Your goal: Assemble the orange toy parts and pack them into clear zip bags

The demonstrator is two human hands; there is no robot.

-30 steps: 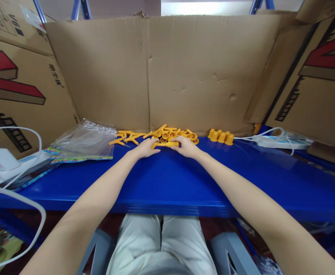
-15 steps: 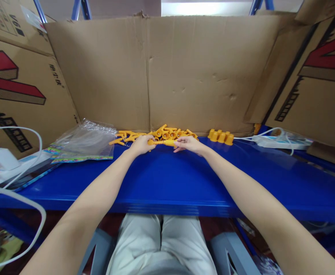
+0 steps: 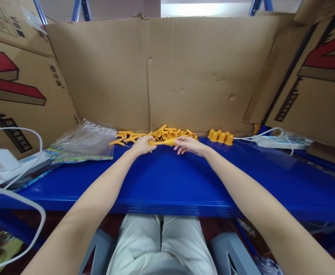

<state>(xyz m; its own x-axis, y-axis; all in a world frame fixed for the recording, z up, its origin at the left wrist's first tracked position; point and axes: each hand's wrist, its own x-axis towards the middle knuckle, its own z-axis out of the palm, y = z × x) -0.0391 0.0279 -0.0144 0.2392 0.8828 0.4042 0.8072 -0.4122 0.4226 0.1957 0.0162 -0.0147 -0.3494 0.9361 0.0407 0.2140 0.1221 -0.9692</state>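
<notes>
An orange plastic piece [image 3: 164, 142] with a threaded middle is held level between my two hands, just above the blue table. My left hand [image 3: 141, 145] is closed round its left end. The fingertips of my right hand [image 3: 188, 145] pinch its right end, with the lower fingers loosely curled. Behind my hands lies a pile of orange cup-shaped parts [image 3: 165, 135]. Orange forked parts [image 3: 129, 135] lie beside my left hand, some with small metal bits. Several orange caps [image 3: 220, 136] stand to the right.
Clear plastic bags [image 3: 84, 143] lie at the left on the blue table [image 3: 167, 179]. White power strips with cables sit at the far left [image 3: 5, 168] and right [image 3: 283, 142]. A cardboard panel [image 3: 202, 76] rises behind, with printed boxes at both sides.
The fingers of my right hand have shifted slightly on the right end of the orange piece. My left hand has hardly moved.
</notes>
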